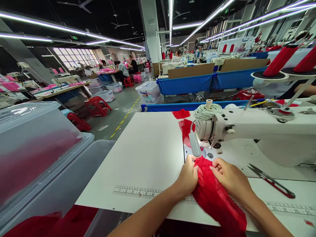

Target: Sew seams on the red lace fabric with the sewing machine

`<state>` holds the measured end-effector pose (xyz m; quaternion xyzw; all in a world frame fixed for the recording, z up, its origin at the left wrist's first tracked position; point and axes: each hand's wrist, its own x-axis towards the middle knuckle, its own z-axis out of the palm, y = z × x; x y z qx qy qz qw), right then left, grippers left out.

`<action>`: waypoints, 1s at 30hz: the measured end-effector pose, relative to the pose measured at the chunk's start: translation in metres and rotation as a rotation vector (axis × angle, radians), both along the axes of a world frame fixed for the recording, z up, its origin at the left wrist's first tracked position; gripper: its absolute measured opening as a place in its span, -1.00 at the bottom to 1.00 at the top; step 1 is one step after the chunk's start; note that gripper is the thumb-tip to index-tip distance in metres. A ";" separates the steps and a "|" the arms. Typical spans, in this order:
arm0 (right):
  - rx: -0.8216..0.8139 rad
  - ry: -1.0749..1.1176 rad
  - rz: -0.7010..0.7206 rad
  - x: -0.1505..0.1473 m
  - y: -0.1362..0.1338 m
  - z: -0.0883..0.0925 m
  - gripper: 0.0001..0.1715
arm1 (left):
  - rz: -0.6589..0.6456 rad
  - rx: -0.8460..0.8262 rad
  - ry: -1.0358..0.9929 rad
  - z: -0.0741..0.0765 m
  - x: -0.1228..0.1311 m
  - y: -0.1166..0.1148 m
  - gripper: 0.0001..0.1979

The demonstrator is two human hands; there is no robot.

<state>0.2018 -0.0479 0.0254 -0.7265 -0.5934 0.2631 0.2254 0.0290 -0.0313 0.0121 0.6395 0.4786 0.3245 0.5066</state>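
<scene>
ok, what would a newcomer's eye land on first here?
First, the bright red cloth, bottom centre, pinched between the left hand and right hand on the near side of the white sewing machine. Next, the two big red thread spools above the machine at upper right, then the scissors lying right of the right hand.

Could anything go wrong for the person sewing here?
Possibly. Both the left hand and right hand pinch the red fabric close to the sewing machine's head, so fingers might stray too near the needle area, which is hidden from view.
The fabric is bunched and might feed in crooked or puckered.
The snips lie beside the right hand, blades pointing towards it; a careless sweep might nick it.
</scene>
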 end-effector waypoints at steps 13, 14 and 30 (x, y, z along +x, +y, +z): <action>-0.085 0.479 0.075 -0.003 -0.004 0.003 -0.56 | 0.016 -0.028 0.034 -0.002 -0.001 0.002 -0.67; -0.110 0.563 0.064 -0.006 -0.003 0.003 -0.54 | 0.014 -0.028 0.041 -0.002 -0.002 0.002 -0.67; 0.319 0.679 -0.240 0.001 0.003 -0.005 -0.63 | -0.043 -0.052 0.129 0.000 -0.001 0.001 -0.64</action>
